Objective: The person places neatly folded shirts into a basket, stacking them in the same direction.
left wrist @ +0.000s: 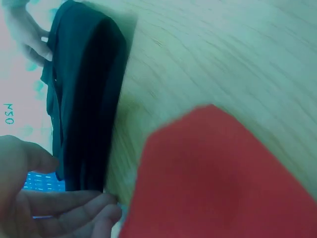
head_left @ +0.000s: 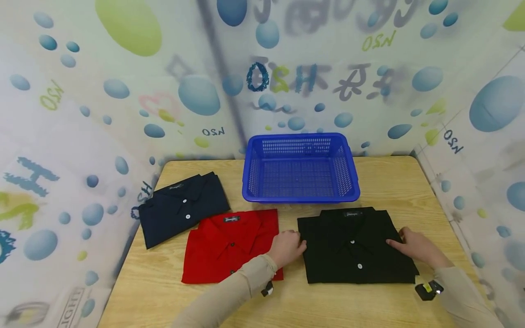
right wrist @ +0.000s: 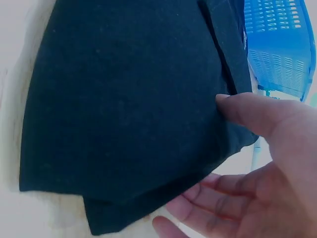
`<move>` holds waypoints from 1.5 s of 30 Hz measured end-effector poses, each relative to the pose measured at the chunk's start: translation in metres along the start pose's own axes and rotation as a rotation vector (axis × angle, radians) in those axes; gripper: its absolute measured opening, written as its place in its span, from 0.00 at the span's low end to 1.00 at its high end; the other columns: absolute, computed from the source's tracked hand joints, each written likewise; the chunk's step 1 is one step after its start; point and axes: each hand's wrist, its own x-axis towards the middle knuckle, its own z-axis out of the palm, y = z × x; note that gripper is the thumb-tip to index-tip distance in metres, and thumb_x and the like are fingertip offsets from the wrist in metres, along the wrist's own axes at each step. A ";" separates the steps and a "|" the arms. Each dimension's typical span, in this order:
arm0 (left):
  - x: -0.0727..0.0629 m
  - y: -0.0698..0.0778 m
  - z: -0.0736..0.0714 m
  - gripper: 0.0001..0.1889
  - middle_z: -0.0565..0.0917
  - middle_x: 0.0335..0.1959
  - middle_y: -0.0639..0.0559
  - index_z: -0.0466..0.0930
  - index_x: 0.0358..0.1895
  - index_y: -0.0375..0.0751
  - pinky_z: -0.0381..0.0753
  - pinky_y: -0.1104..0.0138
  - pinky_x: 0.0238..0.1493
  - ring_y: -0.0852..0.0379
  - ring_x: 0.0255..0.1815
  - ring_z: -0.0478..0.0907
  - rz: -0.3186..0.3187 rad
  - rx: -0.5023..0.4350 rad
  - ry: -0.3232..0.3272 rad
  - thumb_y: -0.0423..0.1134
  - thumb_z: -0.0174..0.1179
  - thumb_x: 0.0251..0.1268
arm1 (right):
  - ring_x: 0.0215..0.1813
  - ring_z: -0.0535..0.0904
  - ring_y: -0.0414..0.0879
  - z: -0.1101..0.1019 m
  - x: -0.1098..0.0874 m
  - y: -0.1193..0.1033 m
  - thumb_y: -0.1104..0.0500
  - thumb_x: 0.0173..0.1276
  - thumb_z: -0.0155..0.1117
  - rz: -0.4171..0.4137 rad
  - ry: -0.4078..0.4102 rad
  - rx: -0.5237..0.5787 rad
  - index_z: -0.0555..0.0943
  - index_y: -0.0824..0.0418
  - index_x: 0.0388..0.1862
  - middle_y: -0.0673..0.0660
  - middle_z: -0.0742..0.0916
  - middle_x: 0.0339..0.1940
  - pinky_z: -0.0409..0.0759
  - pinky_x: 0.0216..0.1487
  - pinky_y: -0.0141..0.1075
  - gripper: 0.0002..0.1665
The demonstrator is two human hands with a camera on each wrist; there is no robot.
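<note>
A folded black shirt (head_left: pixel 334 248) with white buttons lies collar-away on the table. At its left edge is my left hand (head_left: pixel 285 248), thumb and fingers about the folded side; the left wrist view shows that hand (left wrist: pixel 54 208) at the near end of the dark cloth (left wrist: pixel 89 89). My right hand (head_left: pixel 418 246) grips the opposite edge. In the right wrist view its thumb (right wrist: pixel 247 109) presses on top of the cloth while the fingers reach under the edge. Beneath my left forearm, a folded red shirt (head_left: pixel 205 255) is partly covered.
A blue plastic basket (head_left: pixel 301 199) with perforated sides stands at the back of the wooden table (head_left: pixel 143 282), behind the black shirt. A folded navy shirt (head_left: pixel 164 218) lies askew at the left, touching the red one. Patterned walls (head_left: pixel 287 105) enclose the table's back and sides.
</note>
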 end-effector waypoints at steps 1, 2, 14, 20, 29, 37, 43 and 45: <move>0.000 0.002 0.001 0.20 0.68 0.15 0.55 0.69 0.15 0.45 0.66 0.74 0.10 0.64 0.13 0.63 -0.011 -0.011 -0.004 0.44 0.60 0.65 | 0.28 0.75 0.51 0.001 0.000 0.000 0.47 0.70 0.59 0.003 -0.005 0.004 0.67 0.86 0.43 0.69 0.80 0.31 0.77 0.30 0.46 0.37; 0.001 0.004 0.002 0.19 0.71 0.17 0.53 0.71 0.17 0.44 0.66 0.73 0.10 0.64 0.12 0.64 -0.017 -0.013 -0.014 0.45 0.59 0.66 | 0.28 0.74 0.50 0.002 -0.001 0.000 0.48 0.70 0.59 0.008 -0.004 0.007 0.67 0.85 0.43 0.67 0.80 0.30 0.76 0.30 0.44 0.35; 0.005 0.020 -0.004 0.19 0.82 0.36 0.42 0.77 0.47 0.30 0.80 0.67 0.29 0.55 0.27 0.79 -0.079 -0.245 -0.110 0.43 0.64 0.60 | 0.31 0.76 0.52 0.010 0.004 0.005 0.55 0.69 0.60 -0.031 0.021 0.091 0.65 0.84 0.43 0.66 0.78 0.31 0.76 0.31 0.46 0.30; 0.006 0.019 -0.004 0.21 0.84 0.39 0.40 0.72 0.52 0.31 0.80 0.68 0.32 0.57 0.28 0.79 -0.096 -0.366 -0.145 0.40 0.65 0.60 | 0.36 0.78 0.58 0.006 0.004 0.006 0.54 0.68 0.61 -0.042 0.003 0.109 0.64 0.84 0.47 0.71 0.79 0.36 0.78 0.36 0.50 0.32; 0.009 0.016 0.000 0.16 0.75 0.32 0.51 0.70 0.45 0.35 0.74 0.69 0.32 0.58 0.30 0.71 -0.126 -0.549 -0.131 0.34 0.66 0.58 | 0.53 0.69 0.79 0.006 0.006 0.002 0.56 0.67 0.63 -0.052 0.003 0.147 0.57 0.89 0.58 0.88 0.70 0.53 0.73 0.49 0.63 0.41; 0.010 0.017 -0.003 0.17 0.69 0.23 0.53 0.66 0.40 0.38 0.65 0.71 0.26 0.59 0.24 0.64 -0.164 -0.662 -0.115 0.34 0.68 0.57 | 0.54 0.70 0.78 0.004 0.010 -0.002 0.60 0.63 0.65 -0.052 0.020 0.221 0.58 0.89 0.59 0.86 0.71 0.53 0.72 0.50 0.63 0.40; 0.010 0.018 -0.003 0.18 0.68 0.22 0.53 0.65 0.40 0.39 0.64 0.70 0.25 0.58 0.24 0.64 -0.171 -0.675 -0.116 0.32 0.68 0.56 | 0.55 0.68 0.79 0.003 0.008 -0.005 0.61 0.62 0.67 -0.056 0.049 0.200 0.59 0.89 0.58 0.87 0.70 0.54 0.70 0.51 0.65 0.41; 0.010 0.018 -0.003 0.18 0.67 0.21 0.53 0.64 0.40 0.39 0.64 0.70 0.24 0.58 0.23 0.64 -0.169 -0.681 -0.113 0.31 0.68 0.56 | 0.55 0.66 0.80 0.001 0.007 -0.006 0.60 0.61 0.67 -0.059 0.055 0.202 0.58 0.90 0.59 0.88 0.68 0.55 0.69 0.52 0.65 0.42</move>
